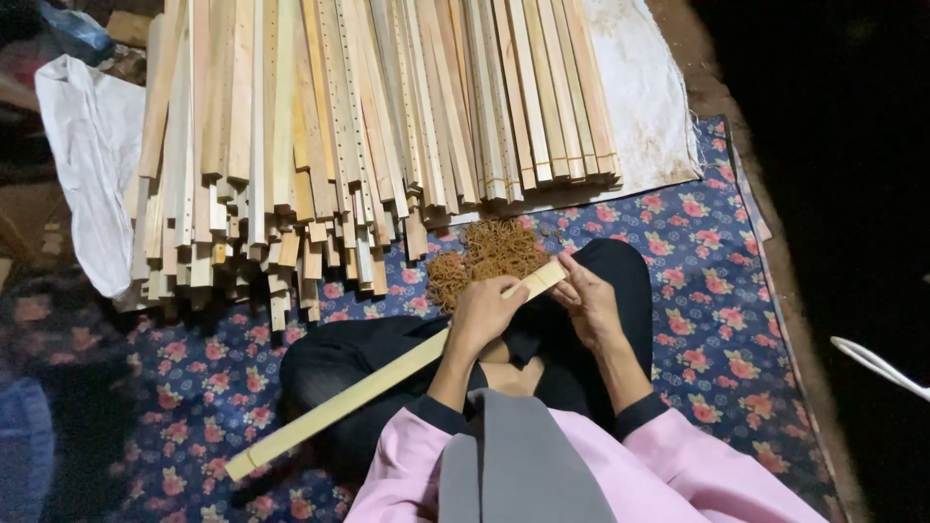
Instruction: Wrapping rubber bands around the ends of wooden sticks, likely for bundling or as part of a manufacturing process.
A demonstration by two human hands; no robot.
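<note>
Seated cross-legged on a floral mat (717,320), in pink sleeves and black trousers. Across the lap, a long pale slat (387,378), running diagonally from near the mat's lower left up toward the centre, far end lying between both hands. Left hand (481,312) closed over the slat near its upper end, fingers wrapped across the top face. Right hand (588,300) just beside it at the slat's tip, fingers curled and pinching at the end; whether anything small sits between those fingertips, cannot tell. Both hands near each other, almost touching over the wood.

Directly beyond the hands, on the mat toward its top edge, a heap of brownish-orange rubber bands (489,254), touching or very near the slat's tip.

Further up, past the mat's top edge, a big stack of slats (368,136), laid roughly parallel, near ends ragged and stepped on the left, neatly squared off on the right. Some pieces drilled with rows of small holes. A few on the right side bound by thin bands close to their ends. Beneath the stack's right part, a stained white cloth (644,97). At the upper left, beside the stack, a white bag (92,155), crumpled. At the far right, off the mat, a thin white curved thing (877,366) against darkness.
</note>
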